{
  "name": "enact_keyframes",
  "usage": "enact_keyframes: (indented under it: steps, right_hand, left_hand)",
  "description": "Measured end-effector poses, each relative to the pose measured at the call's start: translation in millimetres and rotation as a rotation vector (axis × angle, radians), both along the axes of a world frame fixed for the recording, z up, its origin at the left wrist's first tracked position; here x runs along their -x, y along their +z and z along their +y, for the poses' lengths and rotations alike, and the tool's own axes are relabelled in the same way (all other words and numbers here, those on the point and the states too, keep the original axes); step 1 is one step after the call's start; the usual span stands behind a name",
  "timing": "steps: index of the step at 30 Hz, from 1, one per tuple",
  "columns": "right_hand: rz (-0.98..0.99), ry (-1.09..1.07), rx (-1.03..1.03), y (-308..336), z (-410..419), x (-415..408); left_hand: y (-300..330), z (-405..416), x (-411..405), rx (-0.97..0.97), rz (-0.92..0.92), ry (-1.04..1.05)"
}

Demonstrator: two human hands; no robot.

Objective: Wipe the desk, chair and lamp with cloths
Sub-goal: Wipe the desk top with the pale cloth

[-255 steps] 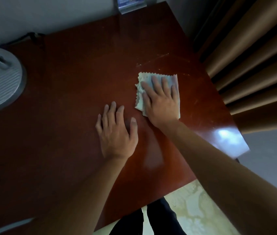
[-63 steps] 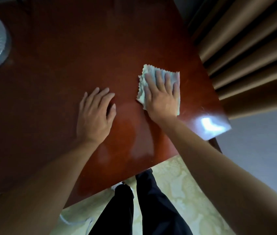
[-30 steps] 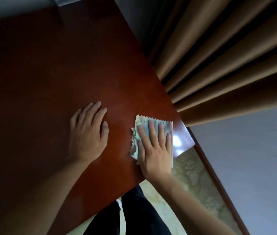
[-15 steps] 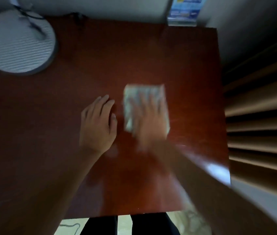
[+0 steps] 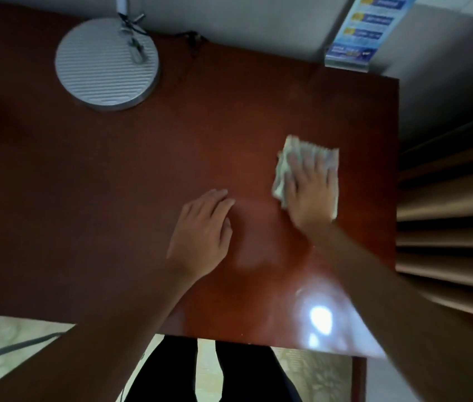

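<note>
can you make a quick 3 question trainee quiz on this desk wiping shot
1. True or false: the right hand presses the cloth flat on the desk.
2. What does the left hand hold? A) a cloth B) nothing C) the lamp
3. Which item stands at the desk's far left?

Key: 1 true. 2 B, it rests flat on the desk. 3 the lamp base.

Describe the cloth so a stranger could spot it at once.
Start at the reddish-brown desk and look to its right side, near the tan curtain. The cloth lies flat there under the right hand. It is the only pale, crumpled thing; the left hand rests on bare wood.
</note>
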State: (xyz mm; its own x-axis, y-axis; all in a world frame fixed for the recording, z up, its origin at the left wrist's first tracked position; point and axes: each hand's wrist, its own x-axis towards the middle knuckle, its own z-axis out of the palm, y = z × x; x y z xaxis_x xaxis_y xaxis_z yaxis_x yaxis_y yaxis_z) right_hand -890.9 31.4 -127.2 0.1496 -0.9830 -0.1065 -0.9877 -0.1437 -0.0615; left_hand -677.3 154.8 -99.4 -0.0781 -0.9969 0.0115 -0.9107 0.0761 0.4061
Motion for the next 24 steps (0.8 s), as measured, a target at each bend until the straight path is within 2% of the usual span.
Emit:
enact_keyframes:
  steps: [2, 4, 10, 12, 15, 20, 24]
  right_hand:
    - [-0.155, 0.044, -0.023, 4, 74, -7]
    - [-0.177, 0.076, -0.099, 6, 104, 1]
    - [0.081, 0.111, -0.047, 5, -41, 12]
    - [0.120, 0.073, -0.048, 1, -50, 7]
    - [0.070, 0.080, -0.056, -3, 26, -3]
    - [0.027, 0.368, -0.179, -7, 222, -7]
    - [-0.002, 0.491, -0.167, -9, 240, -2]
  left_hand:
    - [1, 10, 3, 0.001, 0.018, 0.006]
    - [2, 19, 5, -0.011, 0.031, -0.002]
    - [8, 34, -8, -0.061, 0.008, 0.041]
    - [11, 36, -12, -0.091, 0.007, 0.075]
    - [16, 44, -13, -0.099, 0.030, 0.128]
    - [9, 86, -5, -0.141, 0.001, 0.046]
    - [8, 111, -1, -0.186, -0.030, -0.012]
